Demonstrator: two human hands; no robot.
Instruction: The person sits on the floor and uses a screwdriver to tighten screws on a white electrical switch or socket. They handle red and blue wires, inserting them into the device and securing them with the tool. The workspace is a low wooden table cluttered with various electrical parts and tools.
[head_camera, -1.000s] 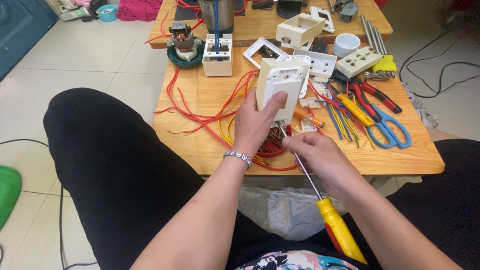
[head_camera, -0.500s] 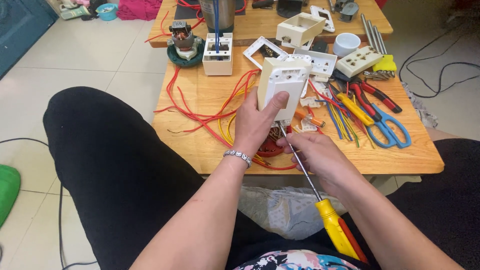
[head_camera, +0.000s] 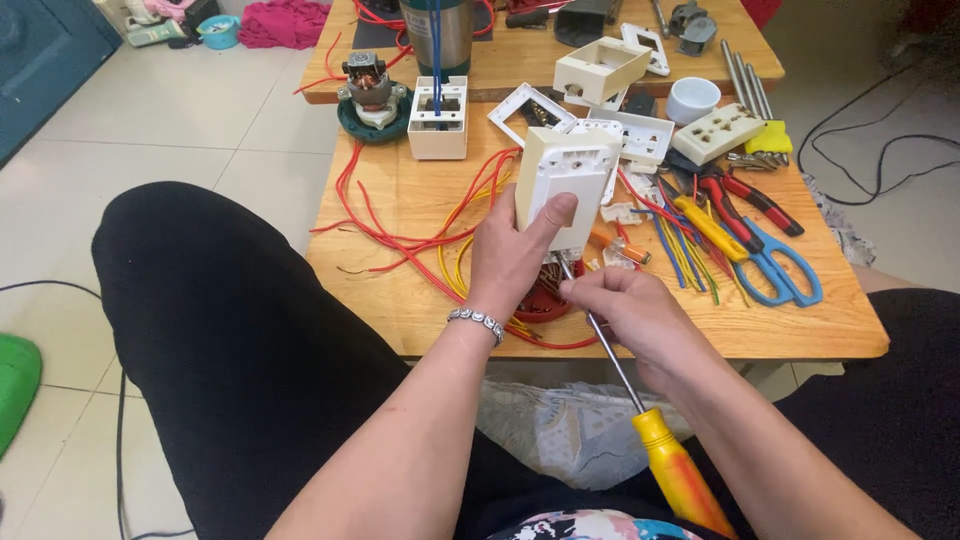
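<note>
Gripped firm — our left hand (head_camera: 515, 255) held the cream switch box (head_camera: 565, 190) upright at frame centre; right hand (head_camera: 630, 315) pinched the yellow-handled screwdriver (head_camera: 640, 410) by its shaft. Box looked light, rigid, probably brittle plastic — best held by its sides.

head view | worn on the person's head | faces down and forward | close over low wooden table (head_camera: 420, 200)
</note>
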